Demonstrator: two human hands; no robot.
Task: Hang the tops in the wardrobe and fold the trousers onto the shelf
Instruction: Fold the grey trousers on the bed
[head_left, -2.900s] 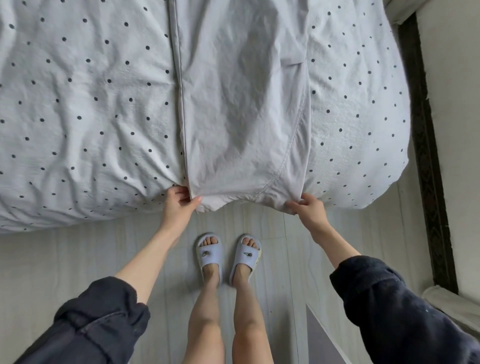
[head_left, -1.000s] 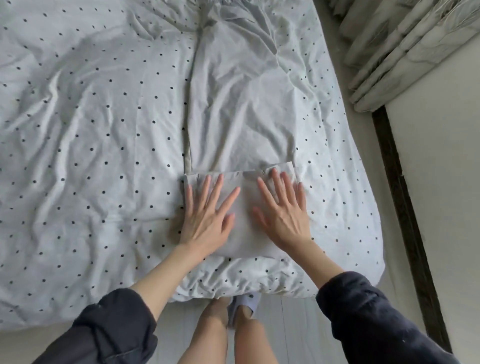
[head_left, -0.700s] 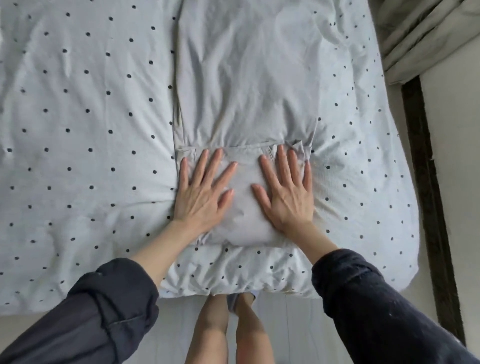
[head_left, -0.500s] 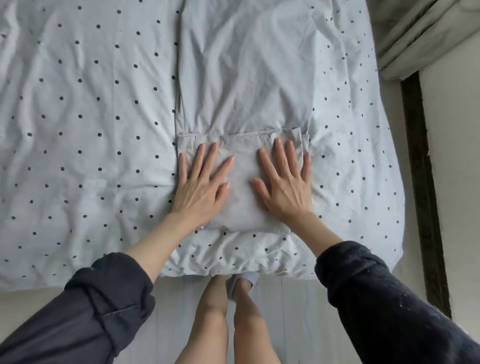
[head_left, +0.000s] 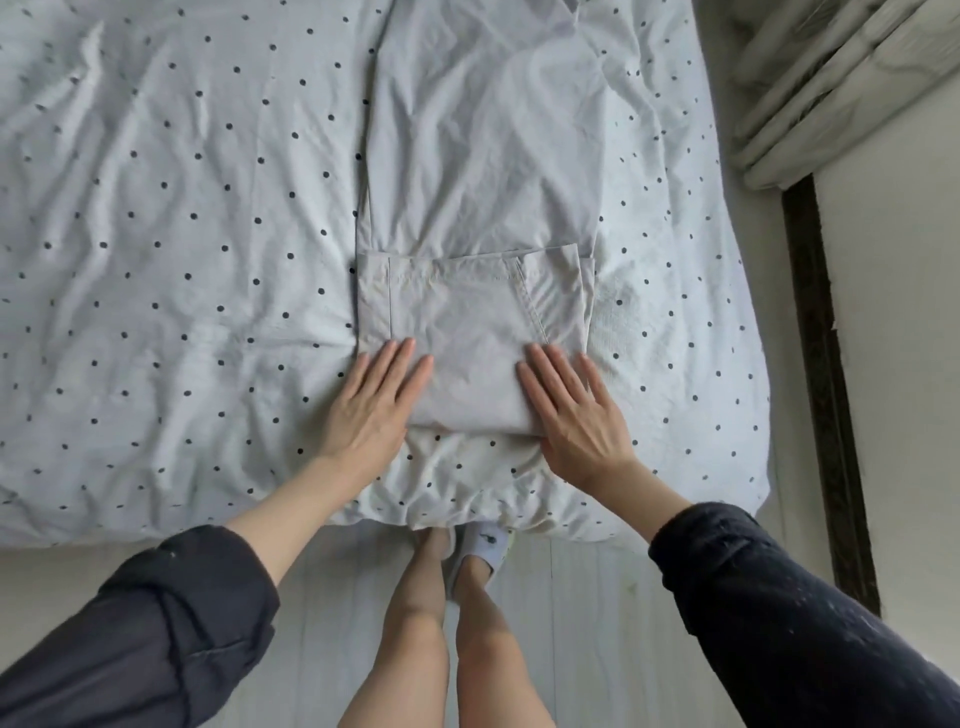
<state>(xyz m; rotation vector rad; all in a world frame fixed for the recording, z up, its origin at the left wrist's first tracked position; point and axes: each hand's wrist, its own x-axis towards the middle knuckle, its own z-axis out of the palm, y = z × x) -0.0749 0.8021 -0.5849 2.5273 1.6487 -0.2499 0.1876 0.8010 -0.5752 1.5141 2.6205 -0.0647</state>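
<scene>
Pale grey trousers (head_left: 478, 171) lie lengthwise on the bed, their near end folded up into a flat flap (head_left: 467, 322) with the hem edge across the top. My left hand (head_left: 374, 410) lies flat with straight fingers on the flap's near left corner. My right hand (head_left: 576, 415) lies flat on its near right corner, fingers spread. Both palms sit partly over the fold line at the bed's front edge. Neither hand grips the cloth.
The bed is covered by a white duvet with dark dots (head_left: 182, 260). A dark skirting strip (head_left: 826, 374) and a pale wall run along the right, with curtain folds (head_left: 831, 78) at the top right. My legs and slippers (head_left: 483, 551) stand on the pale floor below.
Earlier I pinched the trouser hems at the bed edge, then folded them up and pressed them flat. In the last half second both hands slid back toward me to the fold's near edge.
</scene>
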